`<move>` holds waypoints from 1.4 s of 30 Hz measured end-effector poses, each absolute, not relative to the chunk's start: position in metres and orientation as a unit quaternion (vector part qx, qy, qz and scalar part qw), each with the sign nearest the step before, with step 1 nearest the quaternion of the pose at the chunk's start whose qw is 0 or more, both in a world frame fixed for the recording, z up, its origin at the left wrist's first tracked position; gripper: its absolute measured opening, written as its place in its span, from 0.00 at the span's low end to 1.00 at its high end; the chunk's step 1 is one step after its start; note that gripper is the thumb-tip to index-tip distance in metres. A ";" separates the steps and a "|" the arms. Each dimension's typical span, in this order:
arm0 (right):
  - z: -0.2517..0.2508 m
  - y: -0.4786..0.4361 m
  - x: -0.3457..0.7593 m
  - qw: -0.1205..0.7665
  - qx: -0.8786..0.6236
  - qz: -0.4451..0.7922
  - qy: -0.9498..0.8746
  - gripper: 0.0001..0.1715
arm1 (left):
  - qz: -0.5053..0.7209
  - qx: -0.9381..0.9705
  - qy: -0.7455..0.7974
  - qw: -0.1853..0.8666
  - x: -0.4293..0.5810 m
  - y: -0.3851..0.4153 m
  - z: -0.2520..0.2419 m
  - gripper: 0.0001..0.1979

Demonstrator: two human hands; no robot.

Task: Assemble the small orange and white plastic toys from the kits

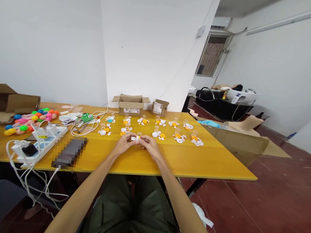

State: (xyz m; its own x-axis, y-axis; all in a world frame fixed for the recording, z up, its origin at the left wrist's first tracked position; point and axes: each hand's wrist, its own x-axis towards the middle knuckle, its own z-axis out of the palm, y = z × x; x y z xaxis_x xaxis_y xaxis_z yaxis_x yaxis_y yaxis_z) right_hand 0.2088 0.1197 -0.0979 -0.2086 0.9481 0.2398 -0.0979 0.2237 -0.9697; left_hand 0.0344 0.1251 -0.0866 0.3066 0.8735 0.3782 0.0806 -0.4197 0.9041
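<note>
Both hands meet over the middle of the yellow table (pixel 190 159), close to its near side. My left hand (pixel 123 144) and my right hand (pixel 150 147) pinch a small white piece (pixel 135 139) between their fingertips; it is too small to name. Just beyond the fingers lie groups of small white and orange plastic parts (pixel 125 130), some with clear round cups. More such groups spread in rows to the right, such as orange and white discs (pixel 179 138), and to the left, such as white and orange pieces (pixel 104 131).
At the back stand an open cardboard box (pixel 132 107) and a smaller box (pixel 159 108). On the left are a power strip (pixel 47 142) with tangled white cables, a dark blurred phone (pixel 69 153), colourful plastic eggs (pixel 25 121) and a large carton (pixel 5 98). Another carton (pixel 233 144) stands beyond the right edge.
</note>
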 end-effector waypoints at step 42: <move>-0.101 0.131 0.202 0.393 -0.554 0.114 -0.725 0.18 | 0.512 0.639 0.397 0.416 0.029 0.140 -0.103 0.16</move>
State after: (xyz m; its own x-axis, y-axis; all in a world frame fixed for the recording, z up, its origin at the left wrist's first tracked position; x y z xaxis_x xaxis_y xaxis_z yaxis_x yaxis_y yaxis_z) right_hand 0.2020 0.1306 -0.1009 -0.0766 0.8930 0.4435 0.7134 0.3598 -0.6013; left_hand 0.0293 0.1397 -0.1026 0.1616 0.9321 0.3241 0.0814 -0.3399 0.9369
